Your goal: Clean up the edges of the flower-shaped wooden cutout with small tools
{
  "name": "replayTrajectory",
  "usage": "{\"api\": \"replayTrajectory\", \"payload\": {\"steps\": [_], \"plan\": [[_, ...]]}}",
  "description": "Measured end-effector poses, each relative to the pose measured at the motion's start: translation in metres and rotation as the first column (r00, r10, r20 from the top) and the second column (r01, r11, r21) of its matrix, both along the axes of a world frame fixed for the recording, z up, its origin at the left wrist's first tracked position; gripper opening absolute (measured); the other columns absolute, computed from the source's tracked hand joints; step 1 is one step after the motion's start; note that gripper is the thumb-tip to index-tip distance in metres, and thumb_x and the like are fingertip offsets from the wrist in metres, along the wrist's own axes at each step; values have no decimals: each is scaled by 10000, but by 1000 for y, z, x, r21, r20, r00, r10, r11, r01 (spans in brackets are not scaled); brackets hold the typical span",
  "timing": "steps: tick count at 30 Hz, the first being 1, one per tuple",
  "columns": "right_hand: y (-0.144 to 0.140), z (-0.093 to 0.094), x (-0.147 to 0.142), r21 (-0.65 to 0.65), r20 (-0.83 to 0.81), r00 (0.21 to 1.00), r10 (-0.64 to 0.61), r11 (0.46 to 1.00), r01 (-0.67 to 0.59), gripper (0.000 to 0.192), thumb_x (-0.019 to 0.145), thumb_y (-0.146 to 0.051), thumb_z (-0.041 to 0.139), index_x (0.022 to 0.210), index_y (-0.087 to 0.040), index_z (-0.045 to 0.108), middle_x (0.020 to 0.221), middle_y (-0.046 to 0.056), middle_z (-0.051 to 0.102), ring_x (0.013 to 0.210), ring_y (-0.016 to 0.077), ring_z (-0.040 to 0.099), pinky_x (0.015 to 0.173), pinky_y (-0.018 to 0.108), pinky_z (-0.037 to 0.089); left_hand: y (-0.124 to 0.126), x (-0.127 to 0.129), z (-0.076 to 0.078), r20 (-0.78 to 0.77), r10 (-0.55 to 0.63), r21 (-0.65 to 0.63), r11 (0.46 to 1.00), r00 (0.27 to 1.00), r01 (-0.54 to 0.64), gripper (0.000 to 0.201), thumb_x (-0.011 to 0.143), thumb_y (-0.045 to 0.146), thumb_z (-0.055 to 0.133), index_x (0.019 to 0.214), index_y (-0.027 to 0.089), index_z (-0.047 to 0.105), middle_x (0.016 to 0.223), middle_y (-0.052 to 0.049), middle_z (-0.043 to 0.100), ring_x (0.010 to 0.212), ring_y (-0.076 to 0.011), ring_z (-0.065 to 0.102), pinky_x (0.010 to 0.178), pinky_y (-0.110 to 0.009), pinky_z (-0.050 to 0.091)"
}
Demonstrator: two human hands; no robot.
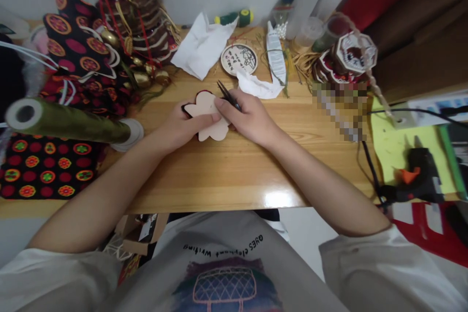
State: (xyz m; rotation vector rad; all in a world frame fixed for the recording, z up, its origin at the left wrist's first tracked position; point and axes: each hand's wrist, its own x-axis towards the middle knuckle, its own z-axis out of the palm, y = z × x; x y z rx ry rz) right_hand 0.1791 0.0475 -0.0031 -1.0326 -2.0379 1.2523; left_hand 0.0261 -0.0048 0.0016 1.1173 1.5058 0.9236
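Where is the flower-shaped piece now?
The flower-shaped piece is in the left hand, touching the right hand, just left of the head view's centre.

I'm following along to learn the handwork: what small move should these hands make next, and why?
Probably the left hand and right hand should press their thumbs gently across the flat beige flower-shaped piece. Both thumbs already lie on its face, darker edging shows behind it, and the dark pointed tweezers in the right hand point away from the person.
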Motion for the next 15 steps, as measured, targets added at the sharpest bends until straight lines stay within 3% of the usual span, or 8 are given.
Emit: {"api": "replayTrajectory", "payload": {"steps": [12, 15], "plan": [[-1, 0, 0, 36, 27, 1000, 6, 999, -7, 323, 880, -383, 448, 635, -195, 349, 573, -25, 409, 633, 113, 451, 579, 234, 308, 0, 0, 1, 17, -22, 17, 1000, 1000, 22, 253, 628, 381, 678, 771, 178, 629, 735, -9, 650, 713, -162, 597, 628, -262, 468], [0, -1, 1, 55, 34, 999, 9, 998, -11, 331, 878, -409, 441, 645, -192, 353, 574, -33, 405, 616, 103, 436, 581, 231, 303, 1, 1, 0, 65, -25, 60, 998, 998, 21, 246, 609, 355, 698, 730, 157, 614, 678, 4, 632, 617, -120, 564, 548, -227, 444]]}}
